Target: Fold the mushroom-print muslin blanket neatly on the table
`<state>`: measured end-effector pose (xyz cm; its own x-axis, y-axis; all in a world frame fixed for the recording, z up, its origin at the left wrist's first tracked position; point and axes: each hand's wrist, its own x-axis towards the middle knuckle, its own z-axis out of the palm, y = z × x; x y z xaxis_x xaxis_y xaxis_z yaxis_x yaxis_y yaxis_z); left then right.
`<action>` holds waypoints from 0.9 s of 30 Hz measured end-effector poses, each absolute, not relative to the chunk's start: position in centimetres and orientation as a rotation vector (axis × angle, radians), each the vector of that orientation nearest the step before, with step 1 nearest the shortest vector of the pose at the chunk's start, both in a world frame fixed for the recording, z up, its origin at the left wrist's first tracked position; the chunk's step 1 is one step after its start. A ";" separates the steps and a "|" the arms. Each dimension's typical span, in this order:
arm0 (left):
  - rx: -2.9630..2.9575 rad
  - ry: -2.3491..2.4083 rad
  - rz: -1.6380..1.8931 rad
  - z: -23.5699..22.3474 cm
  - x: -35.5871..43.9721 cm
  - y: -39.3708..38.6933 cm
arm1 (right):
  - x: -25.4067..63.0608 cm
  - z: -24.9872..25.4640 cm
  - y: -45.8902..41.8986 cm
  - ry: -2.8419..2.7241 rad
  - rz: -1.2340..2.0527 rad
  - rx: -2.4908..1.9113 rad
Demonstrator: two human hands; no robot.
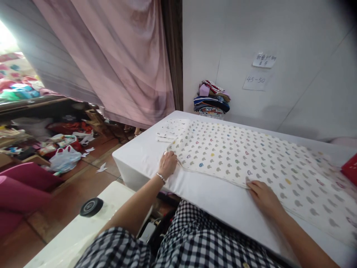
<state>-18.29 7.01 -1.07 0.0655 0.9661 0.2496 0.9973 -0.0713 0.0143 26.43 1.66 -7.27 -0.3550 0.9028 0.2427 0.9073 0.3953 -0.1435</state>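
A cream cloth printed with small grey and coloured shapes lies spread over a white table. My left hand, with a bracelet at the wrist, rests on the cloth's near left corner, fingers curled and pinching its edge. My right hand lies flat on the cloth's near edge, fingers stretched out and pressing it down. A smaller folded piece of the same print sits on the table beyond the left hand.
A stack of folded coloured fabrics stands against the white wall with two paper notes. A pink curtain hangs left. A black round object sits on a white surface near me. Bags and clutter cover the floor at left. Something red lies at the table's right edge.
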 end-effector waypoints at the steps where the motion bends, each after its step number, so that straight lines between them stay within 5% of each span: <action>1: -2.100 -2.095 -0.354 -1.4 -17.4 6.9 | 25.0 -7.1 2.2 -2.381 -0.016 -1.548; 15: -2.162 -2.098 -0.794 -5.7 -14.0 6.2 | 17.2 -8.4 4.0 -2.177 -0.002 -1.343; 27: -2.120 -2.214 -0.530 -5.2 -14.7 6.3 | 17.1 -7.7 3.8 -2.100 0.132 -1.393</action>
<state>-14.71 6.33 -5.25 -0.0708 0.9646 0.2540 0.9751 0.0133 0.2212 17.10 3.82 -7.72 -0.2621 0.8640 0.4299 0.8032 0.4422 -0.3992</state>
